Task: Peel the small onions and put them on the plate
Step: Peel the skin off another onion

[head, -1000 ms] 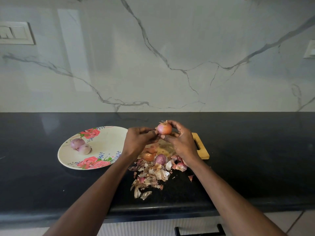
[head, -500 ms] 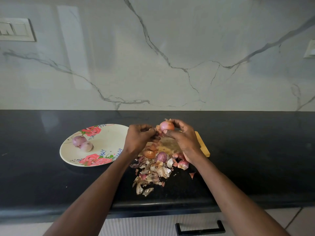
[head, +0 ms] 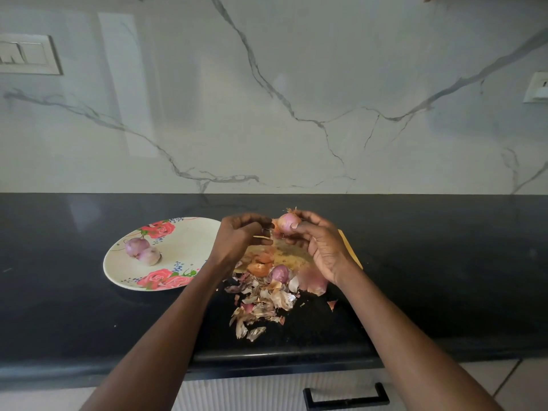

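Above papery peels (head: 264, 301), round onion (head: 287, 223), R hand (head: 323, 247).

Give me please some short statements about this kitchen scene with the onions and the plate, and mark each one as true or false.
1. Two peeled onions lie on the flowered plate. True.
2. The right hand holds a small onion above the counter. True.
3. The left hand rests flat on the plate. False: it is raised beside the held onion, its fingers pinching at the skin.
4. The pile of onion skins lies on the plate. False: it lies on the black counter, in front of the cutting board.
5. The plate is to the right of both hands. False: it is to their left.
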Motion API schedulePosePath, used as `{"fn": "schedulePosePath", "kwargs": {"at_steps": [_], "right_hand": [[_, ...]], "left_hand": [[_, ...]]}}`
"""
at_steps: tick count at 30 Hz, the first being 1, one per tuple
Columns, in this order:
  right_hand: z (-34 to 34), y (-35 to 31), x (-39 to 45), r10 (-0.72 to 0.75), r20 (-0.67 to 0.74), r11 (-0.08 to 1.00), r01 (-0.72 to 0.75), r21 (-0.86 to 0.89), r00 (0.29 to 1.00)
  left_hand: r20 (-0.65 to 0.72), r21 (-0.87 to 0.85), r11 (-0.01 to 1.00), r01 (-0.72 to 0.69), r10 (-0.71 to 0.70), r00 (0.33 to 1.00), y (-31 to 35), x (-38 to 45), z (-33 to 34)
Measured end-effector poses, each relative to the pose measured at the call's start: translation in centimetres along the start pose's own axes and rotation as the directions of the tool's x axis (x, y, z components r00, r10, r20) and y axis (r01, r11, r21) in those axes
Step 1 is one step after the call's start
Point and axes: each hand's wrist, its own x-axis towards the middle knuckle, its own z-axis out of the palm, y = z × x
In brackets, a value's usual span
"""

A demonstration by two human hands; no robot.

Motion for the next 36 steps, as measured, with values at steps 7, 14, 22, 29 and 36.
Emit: {"fn": "schedulePosePath", "kwargs": {"at_steps": [7,14,22,29,36], "right_hand": [[-0.29,0.34,0.14,-0.015,0.029,0.994,0.018,-0.106,0.999],[-0.18,0.82,0.19,-0.034,0.030,0.978,0.040,-0.205,0.999],[0.02,0.87,-0.06,-0.032,0.022,0.975,0.036,-0.218,0.999],[-0.06,0.92,0.25,-0.025,0.015,0.985,0.027,-0.170,1.000],[0.01,1.01,0.70,0.015,0.003,0.998,-0.015,-0.061,1.000]], "left_hand": [[0.137,-0.127,0.976,0.176,-0.159,0.978,0.74,-0.33,0.20],[0.095,-0.281,0.914,0.291,-0.275,0.957,0.47,0.04,0.26],[0.004,-0.300,0.919,0.257,-0.268,0.963,0.24,-0.01,0.55],[-0.025,-0.251,0.941,0.228,-0.242,0.970,-0.09,0.21,0.53],[-0.075,-0.218,0.959,0.180,-0.200,0.977,0.10,0.29,0.32]]}}
